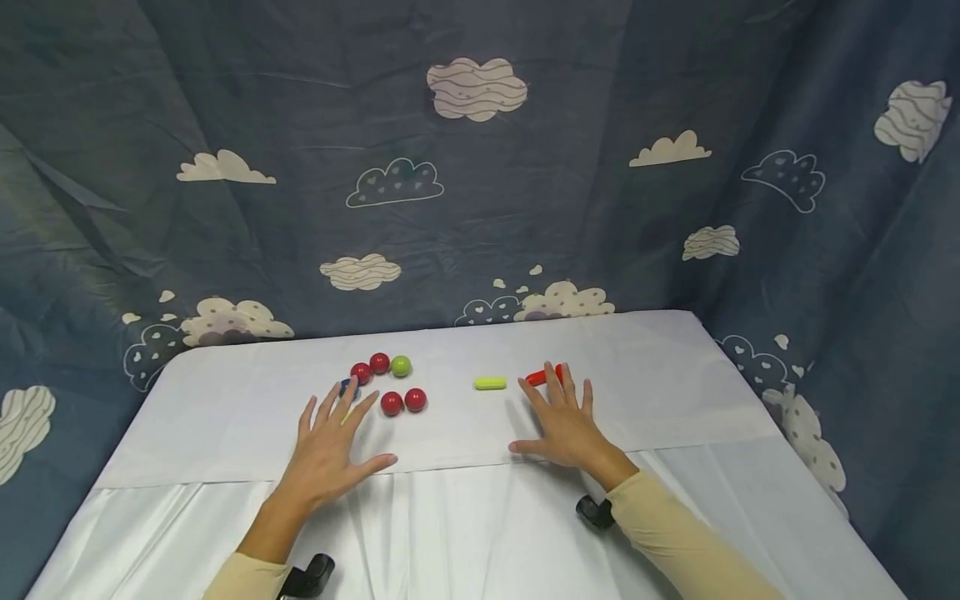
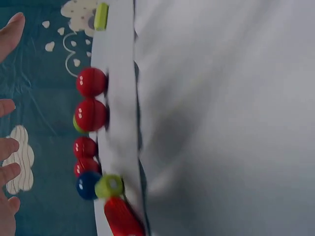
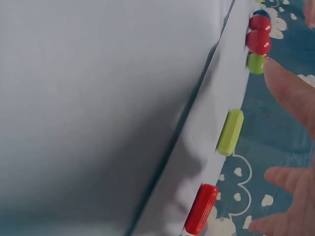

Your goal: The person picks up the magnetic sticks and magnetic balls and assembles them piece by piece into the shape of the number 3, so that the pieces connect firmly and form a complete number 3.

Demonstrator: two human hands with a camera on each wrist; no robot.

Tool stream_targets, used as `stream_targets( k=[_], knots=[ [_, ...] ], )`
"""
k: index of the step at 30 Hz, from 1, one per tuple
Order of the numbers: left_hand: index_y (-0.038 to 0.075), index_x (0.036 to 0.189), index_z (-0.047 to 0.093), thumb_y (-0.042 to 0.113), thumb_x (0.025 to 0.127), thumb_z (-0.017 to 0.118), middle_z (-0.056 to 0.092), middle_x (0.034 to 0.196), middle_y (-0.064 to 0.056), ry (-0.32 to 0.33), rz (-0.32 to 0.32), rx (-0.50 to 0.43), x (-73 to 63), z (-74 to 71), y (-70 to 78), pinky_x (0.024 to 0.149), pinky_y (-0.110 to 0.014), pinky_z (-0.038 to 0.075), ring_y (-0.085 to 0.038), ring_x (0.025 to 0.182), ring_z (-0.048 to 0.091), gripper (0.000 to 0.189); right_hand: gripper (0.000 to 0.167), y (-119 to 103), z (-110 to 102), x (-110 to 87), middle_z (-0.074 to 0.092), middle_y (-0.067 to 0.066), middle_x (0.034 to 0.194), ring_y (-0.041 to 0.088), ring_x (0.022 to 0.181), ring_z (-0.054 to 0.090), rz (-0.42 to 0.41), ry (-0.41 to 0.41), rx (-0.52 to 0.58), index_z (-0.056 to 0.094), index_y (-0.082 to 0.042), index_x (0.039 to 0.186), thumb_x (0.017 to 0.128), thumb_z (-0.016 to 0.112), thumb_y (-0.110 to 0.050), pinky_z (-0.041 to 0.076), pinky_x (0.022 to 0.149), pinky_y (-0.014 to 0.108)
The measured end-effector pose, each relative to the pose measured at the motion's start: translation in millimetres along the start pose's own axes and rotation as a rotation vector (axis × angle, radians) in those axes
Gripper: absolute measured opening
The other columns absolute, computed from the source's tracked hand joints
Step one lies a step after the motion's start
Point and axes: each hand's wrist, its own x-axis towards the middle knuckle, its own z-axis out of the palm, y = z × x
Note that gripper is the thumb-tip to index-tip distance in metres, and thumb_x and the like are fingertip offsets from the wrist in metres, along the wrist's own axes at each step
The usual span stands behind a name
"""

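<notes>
My left hand [image 1: 324,457] hovers with spread fingers over the white cloth, holding nothing. Beyond its fingertips lie several glossy red balls [image 1: 392,403], a green ball [image 1: 401,366] and a blue ball [image 1: 349,388], which the fingers partly cover. In the left wrist view, a yellow-green piece [image 2: 109,187] and a red stick-like piece [image 2: 123,216] lie beside the blue ball; the hand mostly hides them in the head view. My right hand [image 1: 562,429], also spread and holding nothing, overlaps a red stick-like piece [image 1: 537,377]. Left of it lies a yellow-green stick-like piece [image 1: 491,383].
A white cloth [image 1: 450,442] covers the table, with a fold edge running across its middle. Dark blue curtains [image 1: 525,225] with cloud prints stand behind and at the sides. A black wrist device [image 1: 595,512] sits under the right wrist, another [image 1: 309,577] by the left.
</notes>
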Motion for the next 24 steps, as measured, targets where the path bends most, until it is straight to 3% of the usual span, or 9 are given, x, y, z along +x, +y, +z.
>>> stream_targets(
  k=[6, 12, 18, 24],
  knots=[
    [0.007, 0.156, 0.050, 0.051, 0.084, 0.077, 0.032, 0.171, -0.026, -0.022, 0.040, -0.107, 24.6, 9.2, 22.2, 0.125, -0.072, 0.021, -0.049, 0.158, 0.029, 0.089, 0.088, 4.3, -7.6, 24.8, 0.023, 0.029, 0.172, 0.053, 0.162, 0.011, -0.084, -0.010, -0.026, 0.045, -0.010, 0.159, 0.088, 0.085, -0.041, 0.009, 0.125, 0.076],
    [0.009, 0.158, 0.047, 0.044, 0.087, 0.079, 0.035, 0.170, -0.024, -0.059, 0.065, -0.262, 47.3, 21.2, 43.3, 0.125, -0.072, 0.022, -0.047, 0.158, 0.030, 0.085, 0.068, 1.9, -16.7, 43.2, 0.047, 0.024, 0.160, 0.045, 0.152, 0.039, -0.197, 0.028, -0.034, 0.054, -0.006, 0.151, 0.093, 0.083, -0.028, 0.030, 0.120, 0.066],
    [0.010, 0.157, 0.048, 0.036, 0.091, 0.080, 0.038, 0.169, -0.021, -0.086, 0.061, -0.444, 66.0, 30.8, 62.7, 0.123, -0.073, 0.026, -0.045, 0.157, 0.034, 0.078, 0.058, -2.4, -17.8, 60.7, 0.061, 0.018, 0.146, 0.039, 0.140, 0.054, -0.195, 0.006, 0.002, 0.063, -0.006, 0.143, 0.092, 0.084, -0.021, 0.040, 0.116, 0.058],
    [0.011, 0.157, 0.050, 0.030, 0.093, 0.081, 0.047, 0.165, -0.019, -0.077, -0.001, -0.595, 80.2, 41.4, 72.9, 0.123, -0.064, 0.035, -0.043, 0.153, 0.042, 0.074, 0.052, -5.8, -15.4, 78.1, 0.067, 0.016, 0.137, 0.037, 0.134, 0.060, -0.180, -0.024, 0.011, 0.067, -0.005, 0.137, 0.090, 0.085, -0.016, 0.042, 0.116, 0.056]
  ],
)
